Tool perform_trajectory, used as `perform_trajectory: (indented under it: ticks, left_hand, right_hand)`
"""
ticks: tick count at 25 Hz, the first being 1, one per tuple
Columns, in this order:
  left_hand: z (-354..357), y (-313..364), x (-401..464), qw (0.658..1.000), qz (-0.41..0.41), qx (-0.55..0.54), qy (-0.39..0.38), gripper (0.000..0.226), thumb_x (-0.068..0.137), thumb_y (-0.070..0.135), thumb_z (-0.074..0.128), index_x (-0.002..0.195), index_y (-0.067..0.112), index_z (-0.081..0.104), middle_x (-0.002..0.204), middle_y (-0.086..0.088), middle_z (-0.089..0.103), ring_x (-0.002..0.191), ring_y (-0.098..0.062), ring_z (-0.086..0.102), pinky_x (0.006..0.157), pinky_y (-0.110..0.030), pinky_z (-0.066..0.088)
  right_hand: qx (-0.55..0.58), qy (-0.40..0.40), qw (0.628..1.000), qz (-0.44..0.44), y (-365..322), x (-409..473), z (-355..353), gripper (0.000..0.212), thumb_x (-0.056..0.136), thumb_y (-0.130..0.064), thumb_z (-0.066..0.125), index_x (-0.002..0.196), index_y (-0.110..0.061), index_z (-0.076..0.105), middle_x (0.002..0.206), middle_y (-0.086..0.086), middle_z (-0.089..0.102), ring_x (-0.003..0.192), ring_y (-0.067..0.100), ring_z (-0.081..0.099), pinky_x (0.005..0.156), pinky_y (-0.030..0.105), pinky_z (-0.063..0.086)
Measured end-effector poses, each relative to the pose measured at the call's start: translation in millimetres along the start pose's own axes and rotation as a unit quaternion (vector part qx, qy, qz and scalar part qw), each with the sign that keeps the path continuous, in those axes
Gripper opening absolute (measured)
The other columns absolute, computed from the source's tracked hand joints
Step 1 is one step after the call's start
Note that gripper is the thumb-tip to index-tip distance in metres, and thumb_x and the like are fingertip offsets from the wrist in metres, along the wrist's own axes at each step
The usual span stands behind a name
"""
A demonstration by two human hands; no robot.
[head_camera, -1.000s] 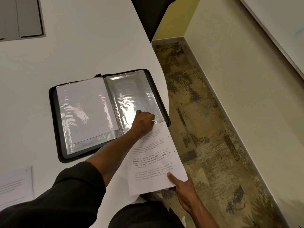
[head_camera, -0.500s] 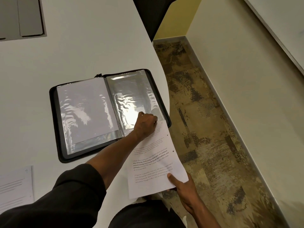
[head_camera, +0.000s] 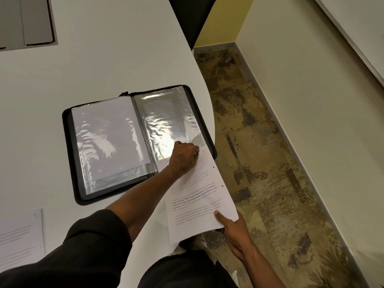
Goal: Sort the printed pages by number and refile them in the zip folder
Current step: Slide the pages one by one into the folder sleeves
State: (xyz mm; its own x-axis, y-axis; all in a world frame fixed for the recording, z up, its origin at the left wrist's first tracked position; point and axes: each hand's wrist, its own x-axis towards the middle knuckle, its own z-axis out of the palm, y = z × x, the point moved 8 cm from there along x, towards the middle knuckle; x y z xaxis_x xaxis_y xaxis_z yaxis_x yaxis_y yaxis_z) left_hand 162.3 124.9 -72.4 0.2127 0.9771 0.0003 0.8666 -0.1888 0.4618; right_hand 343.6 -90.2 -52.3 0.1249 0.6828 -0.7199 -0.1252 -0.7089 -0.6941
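Page: white printed sheet [head_camera: 199, 196] with black text paragraphs, slanting from open folder's lower right corner out past table edge. Far end lying at mouth of clear, shiny plastic sleeve [head_camera: 170, 125] on folder's right half. Left hand [head_camera: 184, 155] fingers curled, pinching at sheet's top edge and sleeve opening; exact grip hidden. Right hand [head_camera: 232, 227] gripping sheet's near corner, thumb on top. Black zip folder [head_camera: 70, 146] lying open flat on white table [head_camera: 104, 59]; left sleeve [head_camera: 108, 138] already holding white paper. Another printed page [head_camera: 20, 235] near table's lower left. Patterned brown carpet [head_camera: 259, 163] at right.
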Motion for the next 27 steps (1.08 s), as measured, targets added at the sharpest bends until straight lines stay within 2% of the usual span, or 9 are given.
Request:
perform_trajectory:
  ticks: [3,6,10,13,16,19,21,24,27]
  left_hand:
    - [3.0,-3.2,-2.7,1.000,0.005,-0.002,-0.001,0.018,0.094,0.024,0.058,0.098,0.017,0.074,0.090,0.000,0.073,0.082,-0.019,0.064,0.092,-0.038,0.040]
    - [1.9,-7.2,-12.4,0.999,0.004,-0.053,0.005,0.019,0.090,0.024,0.063,0.104,0.017,0.074,0.099,-0.001,0.074,0.092,-0.021,0.065,0.092,-0.039,0.043]
    - [-14.1,-19.5,-60.6,0.986,-0.081,-0.132,0.061,0.024,0.090,0.029,0.066,0.109,0.015,0.073,0.113,-0.002,0.069,0.110,-0.020,0.058,0.098,-0.038,0.044]
    - [-13.7,-33.5,-126.3,0.987,-0.107,-0.091,0.083,0.034,0.092,0.041,0.062,0.115,0.019,0.071,0.128,-0.003,0.064,0.128,-0.024,0.050,0.107,-0.047,0.042]
    - [1.5,-28.7,-190.5,0.997,-0.037,-0.056,0.028,0.058,0.090,0.061,0.057,0.130,0.020,0.064,0.150,-0.006,0.047,0.145,-0.029,0.034,0.116,-0.047,0.032]
    - [13.3,-3.0,-231.1,0.996,0.065,-0.057,-0.038,0.075,0.086,0.073,0.055,0.141,0.021,0.055,0.157,-0.008,0.038,0.148,-0.028,0.028,0.119,-0.045,0.026]
    - [15.2,13.5,-237.2,0.994,0.099,-0.019,-0.050,0.064,0.092,0.066,0.051,0.140,0.024,0.055,0.152,-0.006,0.046,0.143,-0.027,0.038,0.115,-0.047,0.035]
    - [-3.8,21.6,-222.2,0.995,0.088,-0.014,0.035,0.038,0.091,0.034,0.064,0.126,0.020,0.065,0.131,-0.004,0.063,0.124,-0.025,0.054,0.098,-0.045,0.050]
    - [-18.5,12.7,-202.3,0.996,0.057,0.001,0.074,0.042,0.080,0.023,0.079,0.120,0.019,0.069,0.124,-0.003,0.067,0.114,-0.027,0.060,0.094,-0.043,0.051]
  right_hand:
    - [0.021,0.008,1.000,0.014,-3.3,10.5,4.2,0.031,0.092,-0.002,0.066,0.121,-0.012,0.064,0.115,0.006,0.074,0.106,0.028,0.069,0.087,0.046,0.059]
    - [0.038,0.015,0.999,0.036,-2.7,22.8,11.0,0.030,0.093,-0.001,0.065,0.121,-0.010,0.063,0.116,0.008,0.072,0.101,0.028,0.069,0.072,0.040,0.060]
    - [0.066,0.019,0.995,0.066,4.4,33.6,16.6,0.030,0.091,0.001,0.066,0.119,-0.011,0.064,0.116,0.008,0.073,0.110,0.032,0.067,0.100,0.058,0.050]
    - [0.048,0.029,0.996,0.075,6.1,33.2,19.4,0.024,0.091,-0.005,0.068,0.111,-0.017,0.066,0.110,0.005,0.075,0.110,0.032,0.067,0.100,0.061,0.049]
    - [0.019,0.039,0.996,0.078,4.2,32.9,24.6,0.018,0.095,-0.016,0.067,0.113,-0.018,0.065,0.110,0.007,0.075,0.105,0.029,0.069,0.093,0.057,0.055]
    - [0.030,0.037,0.994,0.098,7.3,34.3,30.3,0.015,0.101,-0.015,0.056,0.115,-0.012,0.062,0.110,0.010,0.072,0.104,0.030,0.068,0.084,0.049,0.058]
    - [0.063,0.019,0.992,0.109,7.3,35.9,36.1,0.019,0.103,-0.011,0.052,0.120,-0.011,0.059,0.114,0.013,0.071,0.107,0.031,0.067,0.084,0.047,0.057]
    - [0.105,-0.016,0.988,0.108,-1.7,39.2,42.6,0.018,0.103,-0.010,0.050,0.119,-0.013,0.058,0.114,0.016,0.071,0.103,0.031,0.070,0.082,0.046,0.058]
    - [0.120,-0.041,0.987,0.096,-13.3,47.6,40.5,0.025,0.101,-0.012,0.054,0.126,-0.014,0.057,0.120,0.015,0.071,0.105,0.029,0.071,0.075,0.041,0.060]
